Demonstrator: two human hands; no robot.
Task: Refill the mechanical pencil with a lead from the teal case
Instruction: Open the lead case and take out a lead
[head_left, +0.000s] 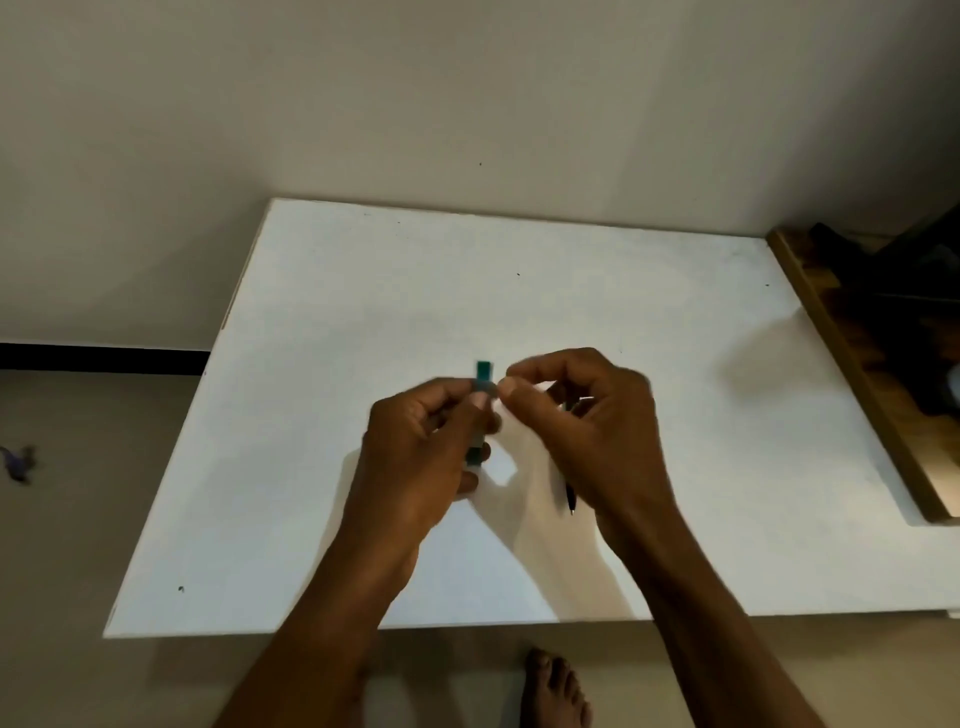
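**Both hands meet at the case, mid-desk**

A pale wall (467, 78) fills the view from 9 through 12 to 3 o'clock. The white desk (363, 286) butts against it at the far edge. The desk's left edge runs diagonally from 11 towards 7 o'clock, with floor (78, 519) beyond it. Its near edge lies across 6 o'clock. A wooden frame (852, 364) lines the desk's right side at 3 o'clock. Bare desk lies open all round the hands, widest towards 12 and 9 o'clock.

The left hand (415, 452) sits just left of centre, its grip clamped round the case (484, 373), which stands upright with its teal top poking out at 12 o'clock. The right hand (587, 431) sits at the case's 3 o'clock. Its thumb and forefinger are pressed together right beside the case's top; whether a lead lies between them cannot be told. Its lower fingers curl on the dark pencil (571, 492), whose tip points to 6 o'clock.

A bare foot (556, 691) shows on the floor at 6 o'clock, and a small purple thing (18, 462) at 9.
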